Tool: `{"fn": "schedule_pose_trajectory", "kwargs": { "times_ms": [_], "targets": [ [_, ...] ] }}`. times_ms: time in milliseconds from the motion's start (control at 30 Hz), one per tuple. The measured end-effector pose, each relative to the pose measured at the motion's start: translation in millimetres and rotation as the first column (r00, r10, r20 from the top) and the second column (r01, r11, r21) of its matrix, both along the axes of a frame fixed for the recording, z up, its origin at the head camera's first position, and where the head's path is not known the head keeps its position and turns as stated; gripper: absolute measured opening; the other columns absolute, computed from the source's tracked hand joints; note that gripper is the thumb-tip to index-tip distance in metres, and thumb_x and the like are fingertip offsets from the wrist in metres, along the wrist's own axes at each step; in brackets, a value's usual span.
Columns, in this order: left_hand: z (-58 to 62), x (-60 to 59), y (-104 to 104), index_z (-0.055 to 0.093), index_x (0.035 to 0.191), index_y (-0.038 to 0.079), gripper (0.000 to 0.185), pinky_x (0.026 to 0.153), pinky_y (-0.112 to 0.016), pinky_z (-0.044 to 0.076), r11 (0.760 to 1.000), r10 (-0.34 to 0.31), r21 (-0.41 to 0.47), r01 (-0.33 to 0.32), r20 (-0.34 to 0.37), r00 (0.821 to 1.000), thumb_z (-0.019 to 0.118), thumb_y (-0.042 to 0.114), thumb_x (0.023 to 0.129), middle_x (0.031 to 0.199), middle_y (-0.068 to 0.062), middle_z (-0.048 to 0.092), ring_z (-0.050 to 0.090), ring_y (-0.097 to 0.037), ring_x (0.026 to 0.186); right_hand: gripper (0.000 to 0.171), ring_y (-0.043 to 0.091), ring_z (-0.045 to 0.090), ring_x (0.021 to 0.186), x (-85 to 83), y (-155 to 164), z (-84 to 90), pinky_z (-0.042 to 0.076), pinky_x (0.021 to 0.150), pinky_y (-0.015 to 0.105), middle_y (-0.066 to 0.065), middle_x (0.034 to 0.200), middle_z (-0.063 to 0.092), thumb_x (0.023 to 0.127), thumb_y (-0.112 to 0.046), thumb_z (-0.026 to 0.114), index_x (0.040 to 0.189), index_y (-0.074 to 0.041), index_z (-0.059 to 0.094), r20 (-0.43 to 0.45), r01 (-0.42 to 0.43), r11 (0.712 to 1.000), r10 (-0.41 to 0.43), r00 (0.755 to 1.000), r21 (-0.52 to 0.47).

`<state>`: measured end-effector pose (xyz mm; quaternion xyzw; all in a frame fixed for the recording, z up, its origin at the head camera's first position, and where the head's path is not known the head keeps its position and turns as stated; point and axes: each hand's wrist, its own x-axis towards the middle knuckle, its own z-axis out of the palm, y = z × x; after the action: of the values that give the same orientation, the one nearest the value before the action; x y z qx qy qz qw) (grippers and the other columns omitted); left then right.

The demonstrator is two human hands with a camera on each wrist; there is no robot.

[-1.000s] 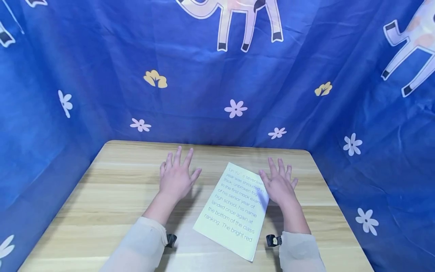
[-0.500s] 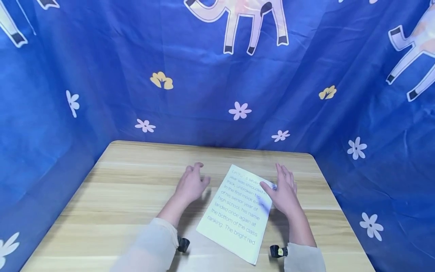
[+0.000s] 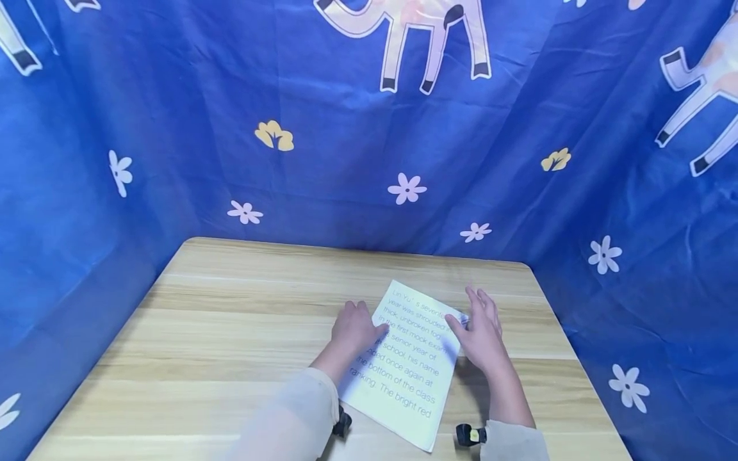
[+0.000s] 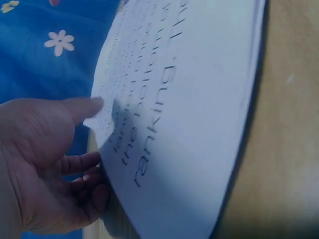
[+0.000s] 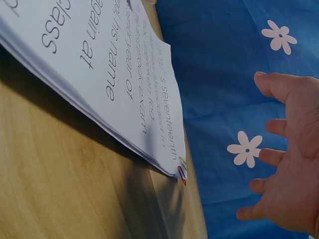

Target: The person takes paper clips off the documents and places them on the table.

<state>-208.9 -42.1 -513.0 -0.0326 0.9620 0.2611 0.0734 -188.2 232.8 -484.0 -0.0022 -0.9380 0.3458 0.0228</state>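
A stack of printed sheets (image 3: pixel 403 378) lies slanted on the table, its text facing up. My left hand (image 3: pixel 354 330) is at its left edge, thumb over the page and fingers bent at the side. In the left wrist view, the thumb (image 4: pixel 87 108) overlaps the text, and the paper edge bends up beside it. At the top right corner of the stack, coloured paper clips (image 5: pixel 182 174), one of them red, show in the right wrist view. Beside that corner hovers my right hand (image 3: pixel 483 333), fingers spread and holding nothing.
The wooden table (image 3: pixel 230 320) has rounded far corners. A blue curtain (image 3: pixel 323 192) with flowers and animal figures hangs behind it and along both sides. Black wrist cameras (image 3: pixel 471 435) sit by both sleeves.
My left hand has moved right and toward me, from above the table to the stack's left edge, its fingers bending. The right hand turned slightly and stays near the clipped corner.
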Motion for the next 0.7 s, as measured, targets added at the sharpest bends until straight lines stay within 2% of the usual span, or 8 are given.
{"fn": "schedule_pose_trajectory", "kwargs": {
  "times_ms": [100,267,367,500,567,633,700],
  "targets": [
    [-2.8,1.1,2.7,0.059,0.139,-0.011,0.079,0.085,-0.046,0.061,1.000,0.011,-0.005,-0.011,-0.021,1.000,0.087,0.045,0.090,0.120,-0.023,0.061,0.062,-0.035,0.106,0.083,0.052,0.013,0.167,0.2,0.2,-0.7,0.015,0.131,0.077,0.020,0.182,0.009,0.107,-0.043,0.066,0.173,-0.016,0.024,0.015,0.011,1.000,-0.011,1.000,-0.008],
    [-4.8,2.3,6.9,0.063,0.128,-0.009,0.068,0.081,-0.044,0.061,1.000,0.021,-0.004,-0.021,-0.042,0.999,0.089,0.040,0.089,0.111,-0.020,0.061,0.063,-0.032,0.099,0.077,0.053,0.016,0.166,-0.3,2.5,0.7,0.019,0.131,0.076,0.020,0.182,0.009,0.109,-0.040,0.063,0.172,-0.017,0.026,0.035,0.027,1.000,-0.026,0.999,-0.016],
    [-3.8,3.4,9.4,0.059,0.136,-0.011,0.071,0.088,-0.047,0.063,0.999,0.027,0.024,-0.026,-0.030,0.999,0.087,0.037,0.091,0.117,-0.024,0.066,0.068,-0.037,0.105,0.075,0.051,0.015,0.166,-1.1,3.5,0.7,0.019,0.131,0.075,0.019,0.183,0.008,0.110,-0.039,0.062,0.172,-0.017,0.027,0.045,0.028,0.999,-0.027,0.999,-0.026],
    [-4.5,4.2,9.3,0.043,0.155,-0.013,0.086,0.103,-0.055,0.061,0.995,0.034,0.099,-0.034,0.002,0.999,0.084,0.032,0.095,0.134,-0.030,0.068,0.070,-0.046,0.121,0.073,0.053,0.016,0.166,-2.1,3.5,-2.3,0.021,0.130,0.076,0.019,0.183,0.008,0.110,-0.038,0.061,0.171,-0.016,0.029,0.047,0.031,0.999,-0.029,0.998,-0.039],
    [-5.6,3.5,6.2,0.041,0.158,-0.012,0.085,0.102,-0.055,0.061,0.991,0.032,0.126,-0.034,0.017,0.999,0.081,0.033,0.097,0.134,-0.029,0.069,0.071,-0.045,0.119,0.072,0.054,0.018,0.165,-2.2,3.9,-3.3,0.023,0.129,0.077,0.019,0.182,0.009,0.110,-0.037,0.061,0.171,-0.016,0.030,0.050,0.033,0.998,-0.030,0.998,-0.044],
    [-6.3,1.0,1.8,0.052,0.149,-0.010,0.068,0.094,-0.051,0.063,0.988,0.019,0.153,-0.024,0.037,0.999,0.076,0.032,0.101,0.122,-0.023,0.074,0.073,-0.039,0.108,0.071,0.055,0.022,0.163,-2.5,5.9,-3.4,0.025,0.129,0.076,0.020,0.182,0.009,0.110,-0.036,0.061,0.171,-0.015,0.031,0.055,0.037,0.998,-0.034,0.998,-0.057],
    [-5.4,-2.4,-2.6,0.064,0.133,-0.005,0.045,0.085,-0.045,0.061,0.984,-0.001,0.179,-0.007,0.044,0.999,0.071,0.028,0.102,0.108,-0.015,0.075,0.072,-0.031,0.095,0.071,0.055,0.026,0.162,-2.4,9.2,-2.6,0.027,0.128,0.075,0.021,0.182,0.009,0.110,-0.036,0.061,0.171,-0.014,0.031,0.064,0.043,0.997,-0.038,0.997,-0.071]
  ]
}}
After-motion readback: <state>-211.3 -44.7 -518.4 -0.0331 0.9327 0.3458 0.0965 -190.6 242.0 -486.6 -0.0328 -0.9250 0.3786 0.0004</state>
